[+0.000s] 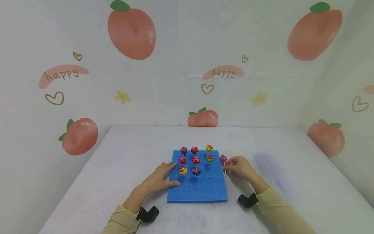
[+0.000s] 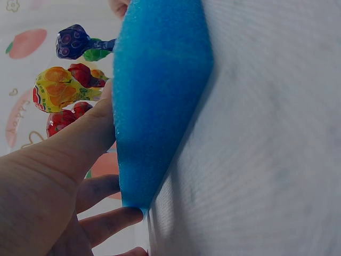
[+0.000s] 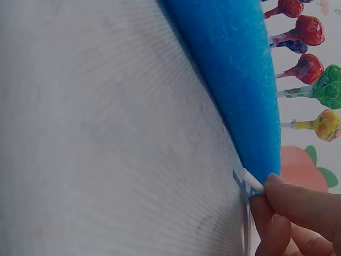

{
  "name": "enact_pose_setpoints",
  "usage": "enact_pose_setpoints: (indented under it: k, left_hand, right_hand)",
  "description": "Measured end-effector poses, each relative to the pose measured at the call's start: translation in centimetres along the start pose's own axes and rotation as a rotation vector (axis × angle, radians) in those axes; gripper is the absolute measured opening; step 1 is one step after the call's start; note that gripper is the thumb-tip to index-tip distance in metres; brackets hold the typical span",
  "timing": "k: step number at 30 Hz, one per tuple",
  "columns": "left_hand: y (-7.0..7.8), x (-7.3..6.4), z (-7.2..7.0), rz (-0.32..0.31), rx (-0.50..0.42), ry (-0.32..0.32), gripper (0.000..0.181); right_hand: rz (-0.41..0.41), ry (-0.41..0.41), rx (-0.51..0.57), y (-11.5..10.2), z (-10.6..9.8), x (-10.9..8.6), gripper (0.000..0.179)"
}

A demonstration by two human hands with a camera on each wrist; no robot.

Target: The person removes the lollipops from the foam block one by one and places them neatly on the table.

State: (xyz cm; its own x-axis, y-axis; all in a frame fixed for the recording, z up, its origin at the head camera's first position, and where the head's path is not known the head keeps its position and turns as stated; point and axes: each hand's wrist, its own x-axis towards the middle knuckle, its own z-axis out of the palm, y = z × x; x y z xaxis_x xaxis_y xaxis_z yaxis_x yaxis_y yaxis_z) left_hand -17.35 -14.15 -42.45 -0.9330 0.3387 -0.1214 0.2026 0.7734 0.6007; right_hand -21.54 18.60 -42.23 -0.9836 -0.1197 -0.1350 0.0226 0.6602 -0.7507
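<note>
A pink lollipop (image 1: 223,158) is pinched by its stick (image 3: 252,181) in the right-hand grip (image 1: 239,165); a blue board (image 1: 201,195) is touched by the spread left-hand grip (image 1: 158,178).

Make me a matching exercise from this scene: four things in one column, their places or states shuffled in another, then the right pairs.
Things:
1. pink lollipop
2. green lollipop
3. left hand
4. blue foam board

Places or states:
A. touching the board's left side
B. lying flat on the white table
C. pinched by the right hand, just off the board's right edge
D. standing in the board, directly in front of a yellow lollipop

Pairs: 1-C, 2-D, 3-A, 4-B
</note>
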Motion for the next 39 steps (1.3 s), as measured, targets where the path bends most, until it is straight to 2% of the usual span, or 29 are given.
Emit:
enact_pose_setpoints:
  k: [12,27,39]
  left_hand:
    - [0.03,-0.07,-0.06,0.011,-0.003,-0.002,0.078]
    - [0.13,-0.10,-0.06,-0.004,0.004,-0.003,0.078]
    - [0.12,-0.10,-0.04,-0.011,0.002,-0.006,0.079]
  right_hand:
    - [0.013,0.004,0.009,0.23,0.05,0.10,0.021]
    - [-0.026,-0.014,-0.006,0.52,0.05,0.41,0.019]
    - [-0.016,0.004,-0.021,0.19,0.10,0.02,0.017]
